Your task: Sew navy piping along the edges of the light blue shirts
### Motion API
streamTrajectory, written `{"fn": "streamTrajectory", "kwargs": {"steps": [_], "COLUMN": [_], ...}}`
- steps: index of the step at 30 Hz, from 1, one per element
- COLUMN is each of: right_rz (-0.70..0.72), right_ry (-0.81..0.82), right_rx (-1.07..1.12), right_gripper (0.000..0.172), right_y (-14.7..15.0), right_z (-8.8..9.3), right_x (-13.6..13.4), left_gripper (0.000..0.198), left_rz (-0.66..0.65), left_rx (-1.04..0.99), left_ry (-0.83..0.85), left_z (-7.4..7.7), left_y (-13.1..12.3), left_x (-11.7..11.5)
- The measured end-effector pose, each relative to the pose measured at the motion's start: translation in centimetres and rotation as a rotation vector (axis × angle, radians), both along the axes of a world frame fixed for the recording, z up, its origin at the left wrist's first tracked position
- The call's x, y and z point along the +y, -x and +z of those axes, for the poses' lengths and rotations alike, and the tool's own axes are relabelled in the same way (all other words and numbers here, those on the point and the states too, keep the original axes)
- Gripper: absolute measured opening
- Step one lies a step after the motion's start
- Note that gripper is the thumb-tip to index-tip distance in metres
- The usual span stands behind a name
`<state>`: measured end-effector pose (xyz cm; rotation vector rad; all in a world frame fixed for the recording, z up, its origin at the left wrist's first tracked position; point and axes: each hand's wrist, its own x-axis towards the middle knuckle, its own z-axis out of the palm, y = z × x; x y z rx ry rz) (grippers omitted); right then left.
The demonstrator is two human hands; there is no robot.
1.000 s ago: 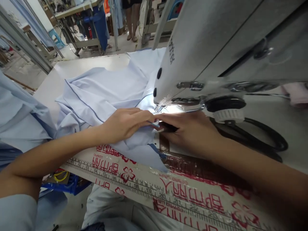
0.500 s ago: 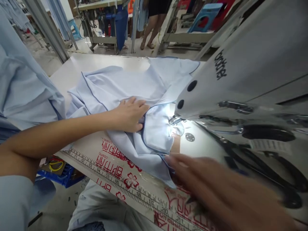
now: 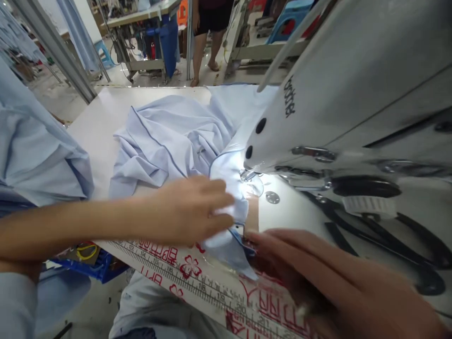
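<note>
A light blue garment piece with dark blue edging lies bunched on the sewing table, its right part under the lit needle area of a sewing machine. My left hand, slightly blurred, is over the front of the cloth, thumb and fingers apart with nothing visible between them. At the cloth's front corner, my right hand has its fingertips on the dark-edged border, apparently pinching it; its thumb is mostly hidden. Something small shows under the right palm, too unclear to name.
Black-handled scissors lie right, beneath the machine arm. A printed ruler strip runs along the table's front edge. More light blue cloth hangs left, above a blue tray. Beyond the table stands another person.
My left hand has lifted from lying flat on the cloth and moved toward me. The cloth it pressed is now more wrinkled. My right hand stays by the front corner; the view has shifted slightly.
</note>
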<state>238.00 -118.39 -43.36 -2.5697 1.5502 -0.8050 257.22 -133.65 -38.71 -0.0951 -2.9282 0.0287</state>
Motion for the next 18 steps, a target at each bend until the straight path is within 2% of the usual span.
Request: {"fn": "streamTrajectory", "kwargs": {"steps": [2,5,8,12,15,18], "right_rz": [-0.032,-0.062,-0.095,-0.075,-0.073,-0.064], "right_ry": [-0.119,-0.145,-0.093,-0.205,-0.287,-0.336], "right_rx": [-0.025,0.024,0.065,-0.044,-0.129,-0.172], "right_gripper": [0.023,0.018,0.011,0.010,0.012,0.015], "right_y": [-0.2,-1.0,-1.5,-1.1,-0.7,-0.6], "right_z": [0.1,-0.2,-0.7,-0.3,0.5,1.2], "right_x": [-0.4,-1.1,-1.5,-2.2,-3.0,-4.0], "left_gripper": [0.021,0.022,0.024,0.019,0.018,0.016], "left_rz": [-0.093,-0.052,0.018,0.038,0.063,0.175], "left_rx": [-0.059,-0.114,-0.075,0.090,0.199,0.156], "left_ry": [0.013,0.070,0.128,0.154,0.031,-0.115], "left_z": [-0.7,-2.0,-3.0,-3.7,-4.2,-4.4], "left_y": [-1.8,-2.5,-1.6,-0.6,-0.5,-0.7], "left_x": [3.2,4.8,4.6,3.9,3.5,3.2]}}
